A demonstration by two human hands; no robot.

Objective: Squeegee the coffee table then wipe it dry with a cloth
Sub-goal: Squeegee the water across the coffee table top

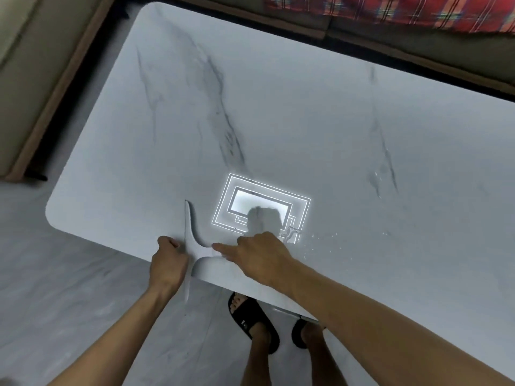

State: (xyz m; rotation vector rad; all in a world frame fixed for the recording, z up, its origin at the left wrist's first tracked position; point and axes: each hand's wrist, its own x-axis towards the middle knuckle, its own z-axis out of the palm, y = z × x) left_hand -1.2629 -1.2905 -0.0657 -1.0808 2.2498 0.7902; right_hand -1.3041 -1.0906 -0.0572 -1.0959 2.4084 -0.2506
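Note:
The white marble-look coffee table fills most of the head view. A white T-shaped squeegee lies at the table's near edge, its blade running toward and away from me and overhanging the edge. My right hand grips its handle, index finger stretched along it. My left hand is curled against the blade's left side at the table edge. Water droplets glisten on the surface just right of my right hand, with more water farther right. No cloth is in view.
A beige sofa borders the table on the left and along the far side, with a red plaid fabric on it. My feet in black slippers stand on the grey floor by the near edge. A ceiling light reflection glares on the tabletop.

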